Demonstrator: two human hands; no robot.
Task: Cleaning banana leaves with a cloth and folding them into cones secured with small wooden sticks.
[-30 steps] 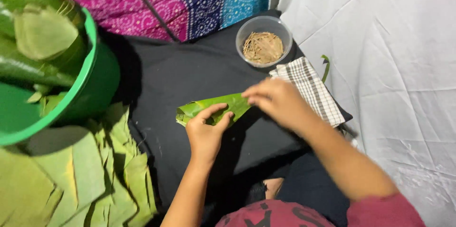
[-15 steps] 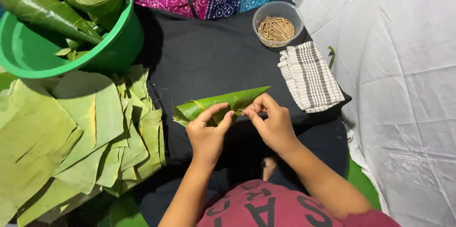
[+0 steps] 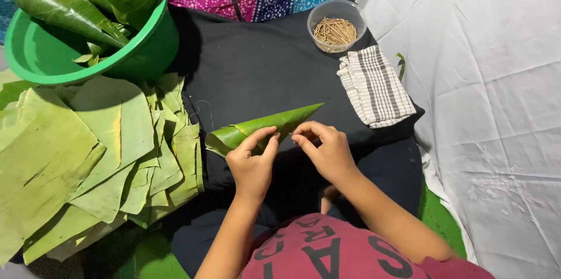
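Right hand (image 3: 327,150) slid back to cone's (image 3: 263,127) mid w/ thin pin pinched; left hand (image 3: 252,162) grips it, pinning underway.

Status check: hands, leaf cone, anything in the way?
Left hand grips rolled leaf cone. Right hand pinches its seam. Striped cloth, bowl of sticks lie apart.

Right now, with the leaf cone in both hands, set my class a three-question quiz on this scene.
1. True or false: both hands touch the rolled leaf cone.
2. What does the clear bowl hold? A) water B) thin sticks C) rice
3. On which side of the person do the flat cut leaves lie?

Key: 1 true: left hand and right hand grip it. 2 B. 3 left, below the green basin.
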